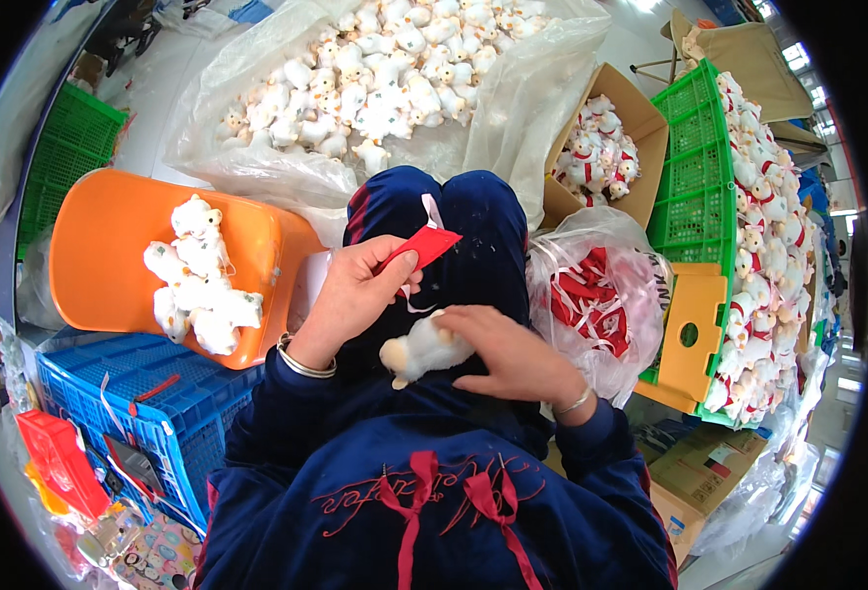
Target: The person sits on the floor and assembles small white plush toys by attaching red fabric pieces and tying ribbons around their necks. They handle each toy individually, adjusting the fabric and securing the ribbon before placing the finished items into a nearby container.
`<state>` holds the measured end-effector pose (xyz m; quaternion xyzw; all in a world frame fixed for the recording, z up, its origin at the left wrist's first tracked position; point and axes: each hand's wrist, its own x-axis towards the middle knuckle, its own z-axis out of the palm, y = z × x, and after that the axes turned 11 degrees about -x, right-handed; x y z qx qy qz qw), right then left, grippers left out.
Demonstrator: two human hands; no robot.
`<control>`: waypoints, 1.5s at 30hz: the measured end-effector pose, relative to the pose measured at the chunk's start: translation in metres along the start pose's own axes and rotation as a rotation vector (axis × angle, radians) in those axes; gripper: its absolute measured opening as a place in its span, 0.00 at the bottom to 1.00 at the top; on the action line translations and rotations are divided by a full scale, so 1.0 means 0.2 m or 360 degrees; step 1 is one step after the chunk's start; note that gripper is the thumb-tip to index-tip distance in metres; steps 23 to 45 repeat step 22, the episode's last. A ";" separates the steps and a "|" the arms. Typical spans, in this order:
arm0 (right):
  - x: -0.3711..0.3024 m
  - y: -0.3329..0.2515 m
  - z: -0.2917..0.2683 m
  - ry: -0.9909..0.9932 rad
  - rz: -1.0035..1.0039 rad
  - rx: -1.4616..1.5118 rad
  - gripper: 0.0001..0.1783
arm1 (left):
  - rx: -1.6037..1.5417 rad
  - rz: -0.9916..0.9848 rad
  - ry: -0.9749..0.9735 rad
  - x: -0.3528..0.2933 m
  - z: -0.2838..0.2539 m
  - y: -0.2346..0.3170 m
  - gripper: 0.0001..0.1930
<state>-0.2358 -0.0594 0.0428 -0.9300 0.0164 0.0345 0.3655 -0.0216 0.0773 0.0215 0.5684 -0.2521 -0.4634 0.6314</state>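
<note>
My left hand (355,285) pinches a small red cloth piece (422,246) between thumb and fingers, above my lap. White ribbon ends trail from the cloth above and below. Just below it to the right, my right hand (513,356) curves round the rear end of a white plush toy (419,352). The toy lies on its side over my lap, its cream head pointing left. Part of its body is hidden under the fingers.
An orange stool (90,256) at left bears several white plush toys. A plastic sheet (228,167) piled with them lies ahead. At right are a clear bag (542,285) of red cloth pieces, a cardboard box (650,133) and green crates (688,177). A blue crate (188,403) stands near left.
</note>
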 end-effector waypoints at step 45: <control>0.15 0.16 0.13 -0.0205 0.0540 0.2135 0.22 | 0.0781 0.1147 -0.0732 0.02 0.13 0.24 0.07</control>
